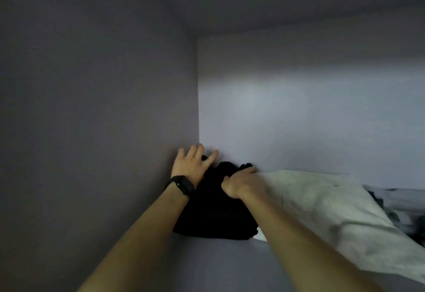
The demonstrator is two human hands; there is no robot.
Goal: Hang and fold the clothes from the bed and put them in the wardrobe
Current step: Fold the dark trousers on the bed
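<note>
A folded pile of black clothes [216, 218] lies on the wardrobe shelf [218, 266], pushed into the back left corner. My left hand [193, 165], with a black watch on its wrist, rests on the pile's far left top with the fingers spread and straight, near the side wall. My right hand [239, 182] lies on the pile's right top with fingers bent down over the black cloth; whether they grip it is hard to tell in the dim light.
A pale cream folded cloth [326, 213] lies right of the black pile, touching it. Darker patterned fabric [400, 209] sits at the far right. The wardrobe's side wall [103, 119] and back panel [299, 112] close in the shelf.
</note>
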